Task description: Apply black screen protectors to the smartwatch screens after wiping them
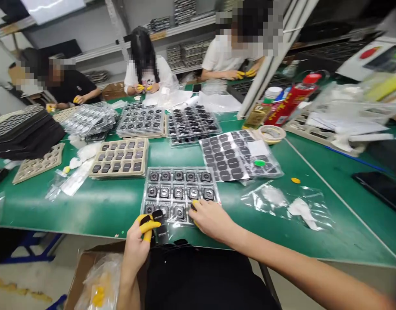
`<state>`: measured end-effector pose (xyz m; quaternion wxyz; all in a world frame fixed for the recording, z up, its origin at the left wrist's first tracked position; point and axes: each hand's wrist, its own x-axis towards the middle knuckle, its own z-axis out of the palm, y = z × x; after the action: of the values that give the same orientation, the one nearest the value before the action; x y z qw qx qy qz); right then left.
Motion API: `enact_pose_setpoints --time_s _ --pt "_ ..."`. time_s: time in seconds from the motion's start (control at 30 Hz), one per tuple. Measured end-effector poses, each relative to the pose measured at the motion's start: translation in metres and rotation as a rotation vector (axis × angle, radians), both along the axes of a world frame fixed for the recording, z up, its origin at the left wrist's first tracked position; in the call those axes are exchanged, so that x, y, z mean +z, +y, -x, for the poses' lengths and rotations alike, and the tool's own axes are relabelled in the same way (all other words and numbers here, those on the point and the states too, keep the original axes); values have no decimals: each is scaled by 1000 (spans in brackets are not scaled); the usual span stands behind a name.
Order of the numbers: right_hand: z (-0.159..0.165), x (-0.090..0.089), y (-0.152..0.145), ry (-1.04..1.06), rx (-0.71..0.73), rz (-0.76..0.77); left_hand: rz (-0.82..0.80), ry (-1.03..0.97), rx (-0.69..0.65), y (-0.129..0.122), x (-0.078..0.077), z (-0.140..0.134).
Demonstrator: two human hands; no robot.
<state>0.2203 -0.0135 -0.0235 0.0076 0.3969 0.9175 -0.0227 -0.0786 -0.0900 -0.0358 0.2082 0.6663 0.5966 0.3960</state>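
Observation:
A clear plastic tray (181, 184) lies at the table's front edge, its pockets holding rows of black square parts (178, 175) with round centres. My right hand (209, 217), with yellow finger cots, reaches into the front right corner of the tray. Its fingers are closed on a dark square part (194, 206), mostly hidden by them. At the tray's front left, my left hand (139, 237) has yellow-cotted fingers curled around several thin black square pieces (159, 215). Some of those pieces carry small pale print, too blurred to read.
Behind the tray stand a beige tray (120, 157) of dark squares and stacked clear trays (141, 120). Sheets of black stickers (223, 157), a tape roll (272, 133) and a red spray can (293, 99) lie to the right. Three people sit opposite. A carton (76, 280) stands below.

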Motion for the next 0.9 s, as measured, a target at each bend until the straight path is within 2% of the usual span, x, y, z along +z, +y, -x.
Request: enact_pose_setpoints --time_s 0.23,0.3,0.37,0.43,0.53,0.6,0.67,0.9 --pt "-27 -21 7 203 -33 -35 -30 -5 112 -8 4 -9" --pt "-29 -24 2 435 -141 9 -38 -1 130 -12 5 -13" --pt "-22 -21 -8 838 -315 147 -47 -12 109 -15 9 -21" --pt "-4 -13 -21 1227 -453 370 -55 -19 33 -16 15 -31" --pt "31 3 -42 1479 -460 720 -52 -6 -157 -15 23 -43" --pt "47 11 -51 1519 -426 890 -36 16 -239 -14 25 -47" --pt "54 14 -54 1518 -401 981 -21 46 -269 -14 23 -46" --pt "39 12 -47 1333 -378 1201 -90 -26 -324 -17 6 -37"
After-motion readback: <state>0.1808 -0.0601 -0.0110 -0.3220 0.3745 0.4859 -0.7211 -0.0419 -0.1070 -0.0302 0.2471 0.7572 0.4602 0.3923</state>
